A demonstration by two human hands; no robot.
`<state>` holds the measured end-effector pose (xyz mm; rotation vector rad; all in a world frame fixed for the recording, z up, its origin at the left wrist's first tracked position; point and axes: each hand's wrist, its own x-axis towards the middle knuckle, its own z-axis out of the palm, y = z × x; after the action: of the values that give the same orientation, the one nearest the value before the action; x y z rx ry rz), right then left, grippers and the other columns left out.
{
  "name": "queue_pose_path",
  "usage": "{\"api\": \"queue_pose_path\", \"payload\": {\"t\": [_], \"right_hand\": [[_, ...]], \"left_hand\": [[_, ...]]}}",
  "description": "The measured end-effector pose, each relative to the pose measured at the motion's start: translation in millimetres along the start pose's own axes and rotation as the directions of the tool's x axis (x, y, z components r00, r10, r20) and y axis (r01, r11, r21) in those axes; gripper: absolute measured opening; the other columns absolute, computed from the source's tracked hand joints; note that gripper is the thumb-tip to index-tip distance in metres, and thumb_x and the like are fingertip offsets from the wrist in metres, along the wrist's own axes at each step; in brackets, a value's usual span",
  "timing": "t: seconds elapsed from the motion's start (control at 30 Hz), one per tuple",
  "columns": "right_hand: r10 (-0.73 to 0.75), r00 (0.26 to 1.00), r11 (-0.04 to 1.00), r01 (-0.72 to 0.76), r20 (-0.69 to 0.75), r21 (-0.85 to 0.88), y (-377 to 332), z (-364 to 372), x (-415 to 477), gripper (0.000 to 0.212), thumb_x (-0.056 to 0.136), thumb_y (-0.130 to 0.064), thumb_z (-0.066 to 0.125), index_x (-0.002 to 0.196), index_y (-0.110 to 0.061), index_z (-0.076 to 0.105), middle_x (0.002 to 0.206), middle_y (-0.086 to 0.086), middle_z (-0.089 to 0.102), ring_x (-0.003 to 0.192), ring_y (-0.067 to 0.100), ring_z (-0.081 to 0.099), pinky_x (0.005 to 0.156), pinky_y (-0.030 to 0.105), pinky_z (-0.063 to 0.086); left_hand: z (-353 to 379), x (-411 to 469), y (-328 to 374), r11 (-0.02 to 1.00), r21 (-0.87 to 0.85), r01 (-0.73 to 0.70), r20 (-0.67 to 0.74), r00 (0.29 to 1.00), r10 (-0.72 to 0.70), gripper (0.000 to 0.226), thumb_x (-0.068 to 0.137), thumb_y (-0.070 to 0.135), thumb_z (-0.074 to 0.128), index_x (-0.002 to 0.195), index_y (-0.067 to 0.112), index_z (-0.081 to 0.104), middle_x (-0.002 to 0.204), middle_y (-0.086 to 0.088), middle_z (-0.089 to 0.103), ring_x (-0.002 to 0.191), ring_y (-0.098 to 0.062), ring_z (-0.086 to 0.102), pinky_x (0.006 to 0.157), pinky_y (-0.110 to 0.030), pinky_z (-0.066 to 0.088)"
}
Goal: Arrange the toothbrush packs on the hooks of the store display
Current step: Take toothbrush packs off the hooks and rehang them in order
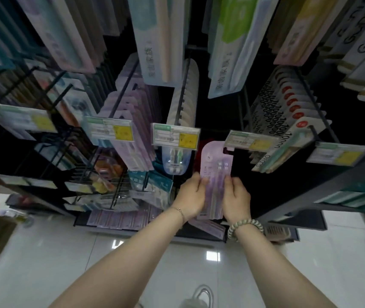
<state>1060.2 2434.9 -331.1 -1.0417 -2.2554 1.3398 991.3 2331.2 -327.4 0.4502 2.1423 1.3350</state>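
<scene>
I hold a lilac toothbrush pack upright in front of the display, low in the middle. My left hand grips its left edge and my right hand grips its right edge. The pack's top, with its hang slot, reaches up just below a price tag at the tip of a hook; the hook behind that tag is hidden. More lilac packs hang in a row on a hook to the left. Further lilac packs lie on the bottom shelf under my hands.
Black wire hooks carry rows of toothbrush packs on all sides, each tipped with a yellow-and-white price tag. Long packs hang overhead. A dark shelf edge juts out at right. Glossy white floor tiles lie below.
</scene>
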Motion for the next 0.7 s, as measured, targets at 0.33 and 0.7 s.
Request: {"api": "queue_pose_path", "payload": {"t": [0.33,0.7], "right_hand": [[-0.072,0.986,0.997,0.068,-0.150,-0.028,-9,38,-66,0.037,0.100,-0.037,0.036,0.075,-0.013,0.049,0.064,-0.003,0.054,0.059,0.016,0.052,0.054,0.029,0.036],[-0.278,0.959,0.951,0.284,0.062,-0.126,-65,103,-99,0.032,0.100,-0.034,0.039,0.072,-0.019,0.046,0.059,-0.002,0.054,0.054,0.016,0.052,0.054,0.038,0.042]], "left_hand": [[-47,-51,-30,0.993,0.037,-0.109,0.153,0.983,0.102,0.029,0.105,0.032,0.031,0.118,0.013,0.049,0.100,-0.014,0.062,0.075,-0.022,0.060,0.067,-0.033,0.054],[-131,-94,-76,0.984,-0.162,-0.078,-0.085,0.994,0.065,0.024,0.106,0.026,0.032,0.103,0.031,0.056,0.072,-0.009,0.060,0.066,-0.022,0.059,0.072,-0.044,0.053]]}}
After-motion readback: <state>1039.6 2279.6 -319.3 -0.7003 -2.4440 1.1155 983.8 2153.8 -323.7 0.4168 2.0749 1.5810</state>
